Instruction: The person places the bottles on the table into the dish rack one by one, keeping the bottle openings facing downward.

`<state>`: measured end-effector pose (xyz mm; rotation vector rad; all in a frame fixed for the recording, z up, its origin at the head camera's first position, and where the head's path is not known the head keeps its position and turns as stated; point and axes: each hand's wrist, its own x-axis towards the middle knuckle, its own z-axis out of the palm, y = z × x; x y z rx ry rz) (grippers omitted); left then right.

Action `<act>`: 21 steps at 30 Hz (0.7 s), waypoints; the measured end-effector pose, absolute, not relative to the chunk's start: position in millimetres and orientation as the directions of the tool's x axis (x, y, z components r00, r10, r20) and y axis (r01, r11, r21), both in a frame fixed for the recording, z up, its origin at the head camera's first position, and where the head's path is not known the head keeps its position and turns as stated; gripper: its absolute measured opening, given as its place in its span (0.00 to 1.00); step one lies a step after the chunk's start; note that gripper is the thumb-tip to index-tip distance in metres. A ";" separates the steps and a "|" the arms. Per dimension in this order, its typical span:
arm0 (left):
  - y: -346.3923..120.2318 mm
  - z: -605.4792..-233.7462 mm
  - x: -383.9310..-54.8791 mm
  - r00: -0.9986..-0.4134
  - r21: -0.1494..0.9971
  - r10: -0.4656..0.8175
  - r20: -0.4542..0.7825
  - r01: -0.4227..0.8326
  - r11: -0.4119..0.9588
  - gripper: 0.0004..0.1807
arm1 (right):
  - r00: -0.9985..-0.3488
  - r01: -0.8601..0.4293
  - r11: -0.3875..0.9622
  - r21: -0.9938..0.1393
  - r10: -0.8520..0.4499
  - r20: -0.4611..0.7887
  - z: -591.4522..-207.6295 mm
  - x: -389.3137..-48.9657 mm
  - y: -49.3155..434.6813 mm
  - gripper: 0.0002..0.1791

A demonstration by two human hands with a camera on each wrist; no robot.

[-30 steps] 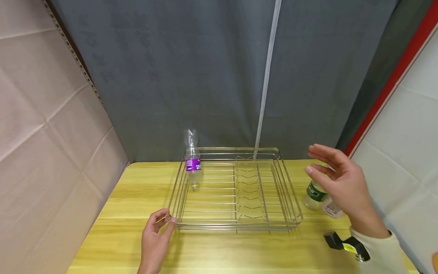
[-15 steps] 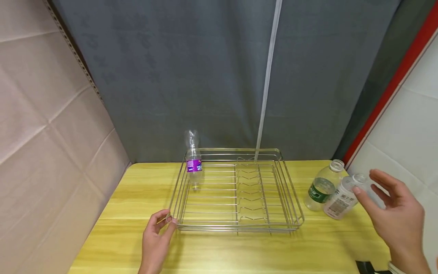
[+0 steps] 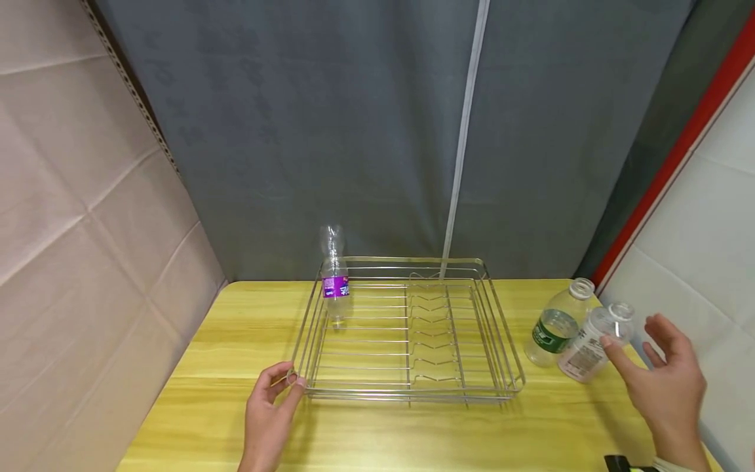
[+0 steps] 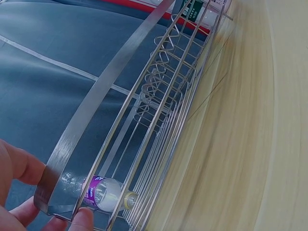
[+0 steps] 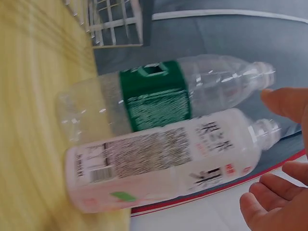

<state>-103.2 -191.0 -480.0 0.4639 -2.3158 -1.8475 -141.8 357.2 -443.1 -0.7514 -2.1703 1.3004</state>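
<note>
My left hand [image 3: 268,410] pinches the front left corner of a wire dish rack [image 3: 407,393], with thumb and fingers at the rail. In the left wrist view its fingertips wrap the rack's flat metal rim [image 4: 89,103]. A clear plastic bottle with a purple label [image 3: 336,286] stands neck down inside the rack's left side. My right hand [image 3: 663,380] is at the far right, fingers loosely spread, beside a plastic bottle with a white and pink label [image 3: 584,354]. Its thumb overlaps that bottle in the head view. In the right wrist view, the fingers and bottle stay apart.
Next to the pale-labelled bottle stands a clear plastic bottle with a green label [image 3: 548,337], uncapped. The wooden tabletop [image 3: 366,436] runs back to a grey curtain [image 3: 295,131]. A white wall [image 3: 702,242] bounds the right side, a pale cloth wall [image 3: 88,262] the left.
My right hand has moved right and down past the green-labelled bottle, uncovering both bottles, then slightly back left toward the pale-labelled one. The left hand keeps its hold on the rack.
</note>
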 end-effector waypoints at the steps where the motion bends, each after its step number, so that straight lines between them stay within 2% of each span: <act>1: -190.9 -480.1 -103.1 -0.942 0.969 -0.326 -0.078 -0.149 0.199 0.25 | -0.737 0.211 0.390 -0.896 0.666 0.117 -445.5 -143.2 358.4 0.49; 6: -190.9 -480.6 -103.2 -0.941 0.966 -0.332 -0.069 -0.147 0.214 0.25 | -0.795 0.263 0.403 -0.876 0.605 0.039 -459.2 -148.2 364.0 0.54; 21: -192.8 -483.4 -103.7 -0.943 0.974 -0.326 -0.062 -0.129 0.188 0.24 | -0.888 0.236 0.515 -0.824 0.458 0.032 -499.9 -164.5 388.0 0.53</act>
